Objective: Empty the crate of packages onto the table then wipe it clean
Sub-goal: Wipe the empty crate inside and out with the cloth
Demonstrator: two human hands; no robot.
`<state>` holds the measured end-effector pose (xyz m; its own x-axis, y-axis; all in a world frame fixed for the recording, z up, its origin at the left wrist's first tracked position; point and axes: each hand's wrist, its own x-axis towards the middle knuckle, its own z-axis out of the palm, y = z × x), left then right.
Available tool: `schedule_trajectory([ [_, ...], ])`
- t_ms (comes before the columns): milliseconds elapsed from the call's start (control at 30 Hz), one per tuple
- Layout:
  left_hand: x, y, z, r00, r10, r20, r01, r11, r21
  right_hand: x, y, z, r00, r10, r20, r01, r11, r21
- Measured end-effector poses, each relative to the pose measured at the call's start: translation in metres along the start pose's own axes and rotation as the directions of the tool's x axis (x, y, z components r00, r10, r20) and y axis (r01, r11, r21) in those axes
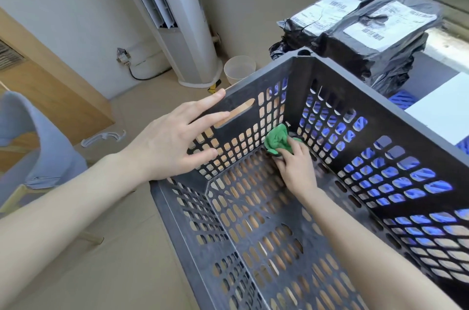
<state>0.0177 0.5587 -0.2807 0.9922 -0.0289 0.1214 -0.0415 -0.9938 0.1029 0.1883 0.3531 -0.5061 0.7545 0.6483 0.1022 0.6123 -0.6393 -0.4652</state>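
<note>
Green cloth (277, 141) gripped in our right hand (297, 166), far corner of black crate (380, 116) | left hand (172, 139) open on wall | 2 package stacks (360, 30) upper right | risk: cloth snagging in perforations.

A dark grey crate (330, 157) pierced with a grid of holes is seen, a green cloth (278, 141) within it; black packages (365, 30) are marked with white barcoded labels.

Right hand (295, 170) pressing green cloth (276, 141) into crate (380, 116) corner, left hand (175, 139) steadying wall
</note>
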Motion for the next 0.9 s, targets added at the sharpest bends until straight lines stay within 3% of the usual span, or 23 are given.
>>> schedule_trajectory([
  [167,0.001,-0.001,0.0,1.0,-0.005,-0.01,0.005,1.0,-0.025,-0.013,-0.003,0.01,0.977,-0.112,0.179,0.107,0.994,0.036],
  [267,0.0,-0.003,0.001,1.0,0.006,-0.021,-0.007,0.999,-0.032,-0.017,-0.016,0.005,0.978,-0.067,0.199,0.04,0.99,0.135],
  [367,0.002,-0.004,0.002,1.0,0.022,-0.015,-0.023,0.998,-0.052,-0.033,-0.04,0.006,0.947,-0.122,0.297,0.049,0.969,0.241],
  [533,0.001,-0.005,0.003,1.0,0.026,-0.008,-0.026,0.998,-0.055,-0.07,-0.104,0.027,0.776,-0.397,0.489,0.237,0.904,0.357],
  [667,0.002,-0.004,0.002,1.0,0.022,0.003,-0.022,0.999,-0.04,-0.047,-0.102,0.031,0.816,-0.397,0.421,0.249,0.898,0.364],
  [800,0.0,-0.004,0.003,1.0,0.02,-0.002,-0.02,0.999,-0.028,-0.065,-0.099,0.033,0.76,-0.477,0.442,0.378,0.877,0.297],
  [900,0.0,-0.004,0.002,1.0,0.019,0.004,-0.018,1.0,-0.018,-0.077,-0.095,0.032,0.745,-0.485,0.458,0.389,0.874,0.293],
])
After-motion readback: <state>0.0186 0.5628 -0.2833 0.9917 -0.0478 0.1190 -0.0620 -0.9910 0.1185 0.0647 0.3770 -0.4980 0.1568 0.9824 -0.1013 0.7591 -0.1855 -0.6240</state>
